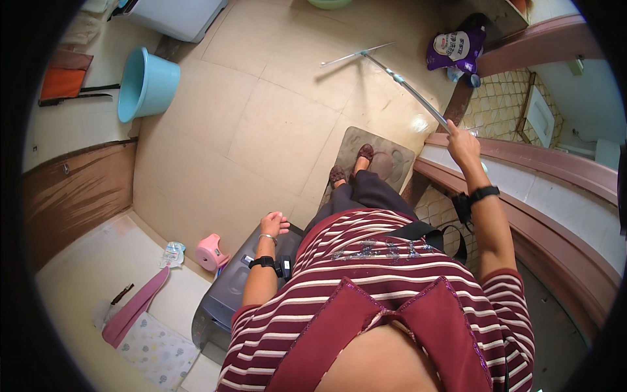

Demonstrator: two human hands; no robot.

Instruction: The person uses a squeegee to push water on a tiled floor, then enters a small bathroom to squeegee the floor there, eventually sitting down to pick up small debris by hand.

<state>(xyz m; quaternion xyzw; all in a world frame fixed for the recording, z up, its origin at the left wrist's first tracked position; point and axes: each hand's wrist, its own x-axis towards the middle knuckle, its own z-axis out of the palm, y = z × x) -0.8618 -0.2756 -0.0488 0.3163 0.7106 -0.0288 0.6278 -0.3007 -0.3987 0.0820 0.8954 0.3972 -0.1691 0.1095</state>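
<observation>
My right hand (463, 144) grips the upper end of a metal pole (423, 100), arm stretched out to the right. At the pole's far end a thin, flat squeegee-like head (357, 55) is over the beige tiled floor (284, 108), casting a shadow; whether it touches the floor I cannot tell. My left hand (275, 224) is held beside a dark grey appliance (230, 279), fingers loosely bent, with nothing in it. Both of my wrists wear black straps with small devices. My feet, in dark red shoes (365, 152), stand on a grey patterned mat (387, 157).
A light blue basin (161, 85) leans at the left wall, near a white appliance (171, 17). A pink plastic item (211, 252) is beside the grey appliance. A purple bag (455, 49) stands by the pinkish door frame (539, 41) on the right. A brown wooden panel (83, 191) is at left.
</observation>
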